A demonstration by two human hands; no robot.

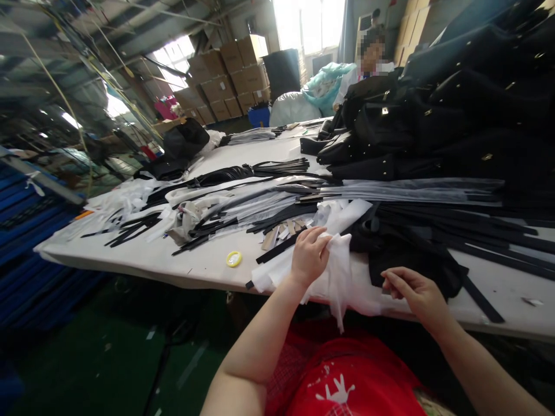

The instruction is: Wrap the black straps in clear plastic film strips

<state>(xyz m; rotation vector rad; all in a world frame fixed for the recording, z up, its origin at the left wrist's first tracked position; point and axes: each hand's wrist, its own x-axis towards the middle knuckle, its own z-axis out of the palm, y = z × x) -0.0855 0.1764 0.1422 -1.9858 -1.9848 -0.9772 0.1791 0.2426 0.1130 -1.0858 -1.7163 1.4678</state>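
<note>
Our left fingers (313, 233) clamp the white sheet (340, 268), its long axis hanging downward below them. Our right fingers (399, 279) sit together beside black cloth (411, 254).

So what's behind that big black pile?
Behind the black pile, a person in a pale top shows partly, with brown boxes farther back. The pile covers the person's lower body and anything else low down.

My left grip (325, 238) hides part of the white sheet (339, 267) it pinches. At my right grip (387, 282), I cannot tell whether something small sits between the fingertips. Beyond it, the black pile (455, 127) runs off the right edge and covers the lower body of a person (352, 81), face blurred. Right of my grips, the desk (208, 269) is cut off.
</note>
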